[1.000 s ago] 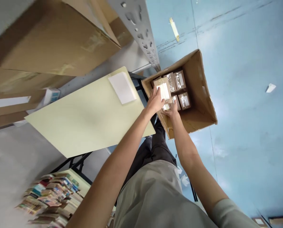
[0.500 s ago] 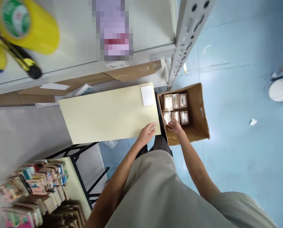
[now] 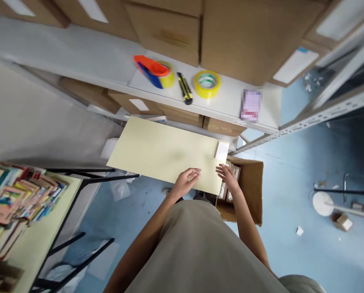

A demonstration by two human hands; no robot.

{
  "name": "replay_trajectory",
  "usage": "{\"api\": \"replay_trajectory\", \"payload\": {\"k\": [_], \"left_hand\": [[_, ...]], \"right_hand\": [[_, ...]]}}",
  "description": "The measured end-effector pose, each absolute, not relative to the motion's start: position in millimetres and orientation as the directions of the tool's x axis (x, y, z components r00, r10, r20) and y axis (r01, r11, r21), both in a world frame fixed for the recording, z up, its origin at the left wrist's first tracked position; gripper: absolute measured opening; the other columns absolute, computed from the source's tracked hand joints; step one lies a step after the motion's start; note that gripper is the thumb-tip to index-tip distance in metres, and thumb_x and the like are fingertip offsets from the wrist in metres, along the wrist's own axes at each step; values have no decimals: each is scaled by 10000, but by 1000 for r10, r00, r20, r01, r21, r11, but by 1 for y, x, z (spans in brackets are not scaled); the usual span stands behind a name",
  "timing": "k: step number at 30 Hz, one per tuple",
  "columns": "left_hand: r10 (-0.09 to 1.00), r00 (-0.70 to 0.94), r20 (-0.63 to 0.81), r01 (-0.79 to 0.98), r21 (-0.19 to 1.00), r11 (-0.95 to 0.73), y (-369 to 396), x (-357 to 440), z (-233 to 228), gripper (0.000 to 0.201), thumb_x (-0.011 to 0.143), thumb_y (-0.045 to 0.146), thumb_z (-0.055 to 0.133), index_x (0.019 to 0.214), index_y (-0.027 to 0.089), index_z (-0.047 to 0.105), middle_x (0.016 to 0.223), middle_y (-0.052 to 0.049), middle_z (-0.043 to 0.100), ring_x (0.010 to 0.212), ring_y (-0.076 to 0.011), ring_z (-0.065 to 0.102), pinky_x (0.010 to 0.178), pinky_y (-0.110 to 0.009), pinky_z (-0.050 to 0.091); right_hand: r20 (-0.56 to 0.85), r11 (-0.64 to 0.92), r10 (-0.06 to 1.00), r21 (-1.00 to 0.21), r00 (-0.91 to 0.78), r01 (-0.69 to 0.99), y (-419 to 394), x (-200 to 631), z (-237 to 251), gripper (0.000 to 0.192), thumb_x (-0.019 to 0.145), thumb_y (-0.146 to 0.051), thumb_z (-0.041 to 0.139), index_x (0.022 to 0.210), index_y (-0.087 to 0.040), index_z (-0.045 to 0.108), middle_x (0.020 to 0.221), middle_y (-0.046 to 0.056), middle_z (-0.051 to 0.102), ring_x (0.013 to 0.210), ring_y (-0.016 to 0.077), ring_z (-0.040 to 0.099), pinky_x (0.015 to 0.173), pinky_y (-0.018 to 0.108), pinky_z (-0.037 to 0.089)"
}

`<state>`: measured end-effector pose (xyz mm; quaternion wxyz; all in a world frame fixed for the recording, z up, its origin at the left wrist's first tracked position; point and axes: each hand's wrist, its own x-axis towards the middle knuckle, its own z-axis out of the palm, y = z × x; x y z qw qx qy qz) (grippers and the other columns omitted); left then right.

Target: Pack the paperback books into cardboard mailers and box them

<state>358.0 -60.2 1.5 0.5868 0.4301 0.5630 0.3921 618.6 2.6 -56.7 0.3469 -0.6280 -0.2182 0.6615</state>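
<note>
Where the desk (image 3: 163, 144) ends, an open carton (image 3: 253, 191) holds small boxes (image 3: 224, 190)

Closest is a grey-green shirt (image 3: 206, 252), with bare arms (image 3: 147, 232) stretched forward on either side. The left hand (image 3: 185, 182) is over the desk's near edge, fingers loosely curled and pointing right; its grip stands half open and has hold of nothing. The right hand (image 3: 228, 179) is over the desk's right end and the carton's near side, fingers slightly spread and pointing up and left; its grip is open too, around nothing. Whether either hand touches a surface cannot be told.

Just beside the desk's right end, the carton shows tall brown walls, its left part hidden by desk and hand. The small boxes sit close together at its desk side, brown with shiny, whitish tops. A white sheet (image 3: 221, 151) lies near the desk's far right corner.

Beyond, a grey shelf (image 3: 227, 110) bears a cutter (image 3: 185, 88) and a yellow tape roll (image 3: 207, 93).
</note>
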Motion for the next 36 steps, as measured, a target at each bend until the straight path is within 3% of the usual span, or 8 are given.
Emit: {"api": "replay_trajectory", "payload": {"k": [6,13,22,27,36], "left_hand": [[948,-155,-278,-142,956,257,-114,246,7,389,916,604,847,1026,236,789,1405,-151,854,1338,-325,805,1262,-536,597],[846,-477,-239,-200,966,161,-215,96,-1,329,937,541,813,1029,226,840,1344,-162,868,1309,-347,813,1164,-506,631],[404,-855,-327,-314,944,100,-327,-13,-28,409,941,589,753,1114,221,799,1279,-144,877,1273,-336,816,1214,-532,609],[176,-933,-313,-297,948,111,-365,-85,-38,481,933,541,744,1276,205,771,1419,-175,829,1314,-351,809,1228,-558,603],[-130,-957,-260,-277,950,142,-371,-259,-26,586,956,366,757,1505,179,669,1675,-232,680,1520,-395,701,1281,-582,585]], "right_hand": [[-540,-540,811,-839,-226,69,3,474,0,401,933,-617,914,1137,-272,887,1233,91,898,1137,250,842,1083,392,628],[-505,-443,638,-858,-582,259,-41,280,6,401,949,-627,914,1163,-289,888,1237,89,896,1163,260,844,1145,431,631],[-547,-346,301,-826,-781,445,-86,77,19,287,958,-475,978,1118,-252,890,1174,91,902,1084,236,851,1056,363,655],[-546,-314,210,-823,-811,473,-97,-30,9,200,962,-370,975,1083,-239,884,1115,72,904,1017,204,852,999,313,658],[-483,-305,51,-841,-874,447,-109,-230,8,135,965,-312,948,1050,-249,864,1064,7,891,1010,163,831,1031,281,668]]}}
